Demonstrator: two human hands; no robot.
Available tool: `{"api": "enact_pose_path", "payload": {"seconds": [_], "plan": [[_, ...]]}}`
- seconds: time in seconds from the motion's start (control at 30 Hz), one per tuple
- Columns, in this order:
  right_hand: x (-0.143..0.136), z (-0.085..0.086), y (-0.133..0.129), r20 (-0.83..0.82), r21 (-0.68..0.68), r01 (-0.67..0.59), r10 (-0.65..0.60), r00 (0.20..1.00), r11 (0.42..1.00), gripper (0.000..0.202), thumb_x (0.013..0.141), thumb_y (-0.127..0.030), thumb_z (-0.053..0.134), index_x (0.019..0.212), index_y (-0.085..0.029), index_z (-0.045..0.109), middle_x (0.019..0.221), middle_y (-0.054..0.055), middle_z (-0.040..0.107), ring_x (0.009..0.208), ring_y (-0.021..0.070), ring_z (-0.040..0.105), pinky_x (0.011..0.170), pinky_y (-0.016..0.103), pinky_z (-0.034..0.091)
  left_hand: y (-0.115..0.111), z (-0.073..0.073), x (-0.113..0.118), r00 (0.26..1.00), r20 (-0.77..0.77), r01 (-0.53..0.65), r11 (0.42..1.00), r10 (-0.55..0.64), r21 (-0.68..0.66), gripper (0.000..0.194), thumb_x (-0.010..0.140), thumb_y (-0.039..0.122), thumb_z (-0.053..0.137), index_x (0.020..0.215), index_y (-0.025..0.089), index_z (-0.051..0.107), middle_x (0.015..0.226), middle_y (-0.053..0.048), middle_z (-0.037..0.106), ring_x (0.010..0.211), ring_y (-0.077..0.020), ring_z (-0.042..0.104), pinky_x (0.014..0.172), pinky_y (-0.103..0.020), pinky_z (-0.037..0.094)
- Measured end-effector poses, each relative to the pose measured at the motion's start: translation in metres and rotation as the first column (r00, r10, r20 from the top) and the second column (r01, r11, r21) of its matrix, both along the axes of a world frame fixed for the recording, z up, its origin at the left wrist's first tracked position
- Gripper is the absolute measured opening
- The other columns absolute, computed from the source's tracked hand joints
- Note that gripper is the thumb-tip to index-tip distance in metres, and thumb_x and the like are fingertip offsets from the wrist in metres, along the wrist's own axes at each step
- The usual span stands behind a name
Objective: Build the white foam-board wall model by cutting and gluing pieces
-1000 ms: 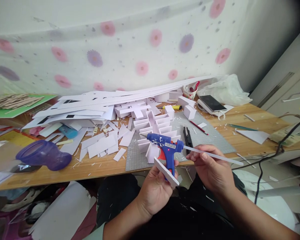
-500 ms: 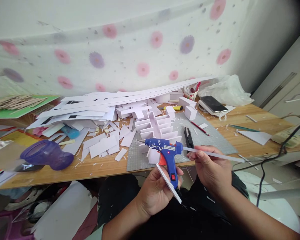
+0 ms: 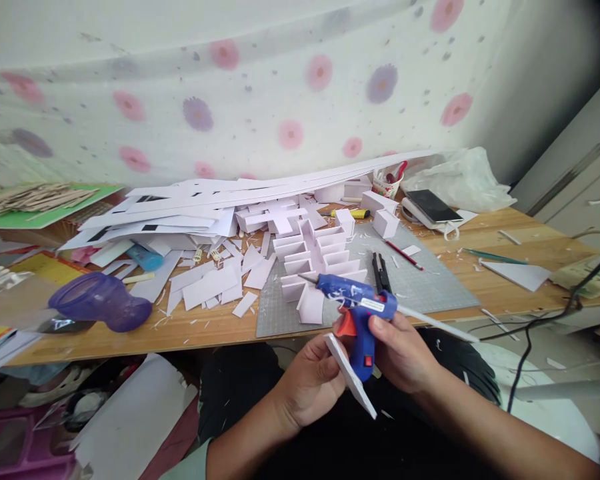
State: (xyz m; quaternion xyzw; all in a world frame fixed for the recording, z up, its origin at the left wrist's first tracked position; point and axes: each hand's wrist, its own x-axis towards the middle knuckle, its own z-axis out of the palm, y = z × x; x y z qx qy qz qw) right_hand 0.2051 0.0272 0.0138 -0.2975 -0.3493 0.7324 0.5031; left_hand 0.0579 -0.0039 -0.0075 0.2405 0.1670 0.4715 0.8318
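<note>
A blue hot glue gun (image 3: 364, 337) with an orange trigger is held over my lap, its nozzle pointing left and its red switch showing. My right hand (image 3: 404, 350) has its fingers around the upper handle, thumb at the back. A long translucent glue stick (image 3: 437, 323) sticks out behind the gun. My left hand (image 3: 307, 381) pinches a small white foam board piece (image 3: 351, 377) beside the handle; whether its hidden fingers also touch the gun is unclear. Just past the nozzle stands a white foam board model (image 3: 314, 248) with several upright walls.
A grey cutting mat (image 3: 430, 287) lies under the model, with a black clamp-like tool (image 3: 381, 273) and a red pencil (image 3: 404, 255). White offcuts (image 3: 213, 287) cover the left middle. A purple container (image 3: 103, 300) stands at left; a black cable (image 3: 525, 360) hangs at right.
My right hand has moved from the glue stick onto the gun's handle. The glue gun has shifted right and turned a little, and my left hand no longer visibly wraps its handle.
</note>
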Motion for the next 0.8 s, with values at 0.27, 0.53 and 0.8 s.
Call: {"api": "enact_pose_path", "payload": {"seconds": [0.27, 0.53, 0.8], "plan": [[0.030, 0.006, 0.002, -0.026, 0.150, 0.034, -0.030, 0.999, 0.988, 0.033, 0.067, -0.043, 0.077, 0.089, -0.019, 0.071, 0.062, -0.001, 0.055, 0.051, 0.0116, 0.049, 0.055, 0.029, 0.051, 0.011, 0.011, -0.030, 0.960, -0.070, -0.268, 0.961, 0.272, 0.065, 0.015, 0.072, 0.028, 0.077, 0.083, 0.021, 0.071, 0.078, 0.000, 0.064, 0.073, -0.0129, 0.057, 0.070, -0.027, 0.046], [0.051, 0.010, -0.015, 0.490, 0.329, -0.267, 0.078, 0.868, 0.906, 0.022, 0.071, -0.027, 0.075, 0.093, -0.023, 0.072, 0.080, 0.007, 0.071, 0.069, 0.0225, 0.066, 0.060, 0.033, 0.056, 0.016, 0.011, -0.047, 0.871, -0.208, -0.432, 0.896, 0.445, 0.106, 0.024, 0.071, 0.030, 0.077, 0.092, 0.020, 0.069, 0.088, -0.003, 0.071, 0.086, -0.0184, 0.064, 0.079, -0.031, 0.047], [0.043, 0.011, -0.021, 0.503, 0.352, -0.151, -0.051, 0.863, 0.924, 0.022, 0.069, -0.025, 0.076, 0.091, -0.026, 0.072, 0.074, 0.004, 0.073, 0.064, 0.0214, 0.069, 0.059, 0.032, 0.059, 0.015, 0.012, -0.054, 0.837, -0.275, -0.444, 0.881, 0.473, 0.163, 0.023, 0.070, 0.033, 0.077, 0.083, 0.017, 0.068, 0.077, -0.003, 0.069, 0.081, -0.0193, 0.063, 0.076, -0.031, 0.046]]}}
